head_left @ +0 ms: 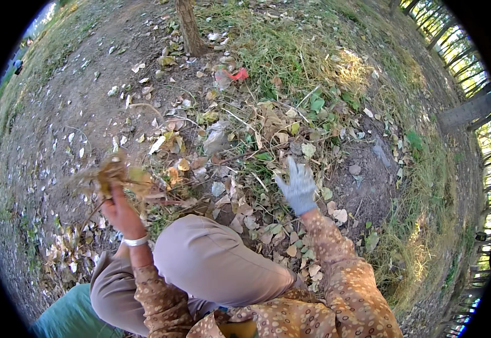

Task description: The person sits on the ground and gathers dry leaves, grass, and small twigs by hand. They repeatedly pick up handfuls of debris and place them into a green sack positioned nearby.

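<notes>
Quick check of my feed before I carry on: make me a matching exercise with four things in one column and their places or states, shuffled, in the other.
Things:
1. Left hand
2. Right hand
3. Red scrap
4. Green fabric

Places or states:
A. At the picture's lower left edge
B. In a grey glove, fingers spread
C. On the ground, near the base of the tree trunk
D. Bare, holding dry leaves

Pairs: 1-D, 2-B, 3-C, 4-A
</notes>
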`<state>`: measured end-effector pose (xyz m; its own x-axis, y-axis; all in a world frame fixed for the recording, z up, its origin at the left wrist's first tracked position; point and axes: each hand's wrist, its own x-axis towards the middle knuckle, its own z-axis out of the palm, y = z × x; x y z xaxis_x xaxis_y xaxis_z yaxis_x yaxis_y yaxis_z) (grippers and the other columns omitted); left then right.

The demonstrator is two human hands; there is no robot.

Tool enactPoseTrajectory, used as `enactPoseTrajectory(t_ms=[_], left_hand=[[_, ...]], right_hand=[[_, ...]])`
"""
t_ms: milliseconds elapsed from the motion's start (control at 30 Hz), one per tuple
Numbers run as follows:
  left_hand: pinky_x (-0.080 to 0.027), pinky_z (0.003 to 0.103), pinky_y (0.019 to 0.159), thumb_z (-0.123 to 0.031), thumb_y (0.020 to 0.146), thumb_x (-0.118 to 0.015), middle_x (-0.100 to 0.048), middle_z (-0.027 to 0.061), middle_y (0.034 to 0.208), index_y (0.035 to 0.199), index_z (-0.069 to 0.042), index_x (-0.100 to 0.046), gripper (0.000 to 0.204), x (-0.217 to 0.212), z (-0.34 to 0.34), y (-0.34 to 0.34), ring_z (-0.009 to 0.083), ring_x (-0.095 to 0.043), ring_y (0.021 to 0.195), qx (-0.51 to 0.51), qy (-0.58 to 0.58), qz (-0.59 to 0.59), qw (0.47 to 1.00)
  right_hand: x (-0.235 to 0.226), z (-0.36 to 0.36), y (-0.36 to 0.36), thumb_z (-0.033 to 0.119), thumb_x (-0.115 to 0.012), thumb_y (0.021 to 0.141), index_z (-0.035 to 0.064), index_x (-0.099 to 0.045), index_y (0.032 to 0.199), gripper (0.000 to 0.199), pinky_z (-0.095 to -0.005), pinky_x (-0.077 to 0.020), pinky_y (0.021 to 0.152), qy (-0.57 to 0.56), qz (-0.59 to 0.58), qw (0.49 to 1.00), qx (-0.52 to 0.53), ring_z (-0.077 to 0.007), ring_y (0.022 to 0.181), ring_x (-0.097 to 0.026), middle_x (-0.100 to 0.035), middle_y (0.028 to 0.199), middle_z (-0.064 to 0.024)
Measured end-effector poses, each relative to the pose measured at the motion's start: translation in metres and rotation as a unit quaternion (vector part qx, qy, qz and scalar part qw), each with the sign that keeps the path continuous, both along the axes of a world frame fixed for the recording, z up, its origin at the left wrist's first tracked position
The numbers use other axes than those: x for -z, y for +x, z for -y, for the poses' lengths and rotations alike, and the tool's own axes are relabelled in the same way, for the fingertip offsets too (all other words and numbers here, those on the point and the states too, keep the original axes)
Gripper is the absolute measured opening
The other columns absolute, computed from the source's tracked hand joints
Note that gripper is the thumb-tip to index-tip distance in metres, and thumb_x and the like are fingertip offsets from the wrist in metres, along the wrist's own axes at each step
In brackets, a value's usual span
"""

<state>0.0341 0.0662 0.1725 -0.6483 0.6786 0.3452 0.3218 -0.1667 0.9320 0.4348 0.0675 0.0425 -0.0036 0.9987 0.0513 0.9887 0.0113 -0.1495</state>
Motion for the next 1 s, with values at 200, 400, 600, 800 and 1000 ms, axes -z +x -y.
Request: enactPoseTrajectory(t_ms=[200,400,600,800,1000], left_hand=[[-0.049,0.038,0.092,-0.024,0.093,-0.055,-0.064,0.0166,0.105,0.106,0.004,-0.059,0.031,0.0,0.008,-0.076,0.0247,-0.062,0.099,0.08,0.158,0.354,0.918],[-0.049,0.029,0.066,-0.017,0.084,-0.063,-0.066,0.0104,0.091,0.093,-0.001,-0.063,0.018,0.166,0.051,-0.118,0.0198,-0.063,0.079,-0.085,-0.118,0.306,0.941],[-0.047,0.041,0.081,-0.019,0.075,-0.072,-0.065,0.022,0.102,0.111,0.007,-0.058,0.047,0.214,0.084,-0.102,0.0326,-0.063,0.089,-0.224,-0.358,0.022,0.906],[-0.046,0.041,0.087,-0.045,0.072,-0.075,-0.064,0.0209,0.108,0.121,0.001,-0.056,0.07,0.305,0.109,-0.187,0.0333,-0.062,0.096,-0.15,-0.391,0.004,0.908],[-0.029,0.036,0.108,-0.054,0.068,-0.076,-0.033,0.025,0.143,0.14,0.005,-0.028,0.105,0.337,0.107,-0.196,0.0342,-0.035,0.131,-0.131,-0.347,-0.143,0.917]], right_hand=[[0.011,-0.086,-0.01,0.06,-0.069,0.066,0.002,-0.02,0.145,0.109,-0.0539,-0.0153,0.11,-0.094,0.1,0.984,-0.109,-0.0356,0.136,-0.026,-0.031,0.145,-0.0206],[0.055,-0.076,-0.018,0.048,-0.073,0.065,-0.0023,-0.018,0.144,0.109,-0.0509,-0.0154,0.111,-0.085,0.174,0.977,-0.087,-0.0352,0.134,-0.03,-0.033,0.142,-0.0238],[0.046,-0.07,0.033,0.039,-0.073,0.066,0.0062,-0.05,0.126,0.072,-0.0468,-0.034,0.1,0.016,0.048,0.996,-0.073,-0.0331,0.111,-0.05,-0.054,0.116,-0.0164],[-0.017,-0.093,0.086,0.036,-0.076,0.068,0.0026,-0.059,0.118,0.062,-0.0364,-0.044,0.09,-0.092,-0.274,0.957,0.018,-0.0305,0.108,-0.056,-0.063,0.107,-0.0193],[-0.112,-0.08,0.134,0.016,-0.068,0.078,-0.0012,-0.063,0.108,0.034,-0.0365,-0.0473,0.081,-0.096,-0.22,0.97,0.032,-0.0242,0.09,-0.063,-0.065,0.101,-0.0164]])
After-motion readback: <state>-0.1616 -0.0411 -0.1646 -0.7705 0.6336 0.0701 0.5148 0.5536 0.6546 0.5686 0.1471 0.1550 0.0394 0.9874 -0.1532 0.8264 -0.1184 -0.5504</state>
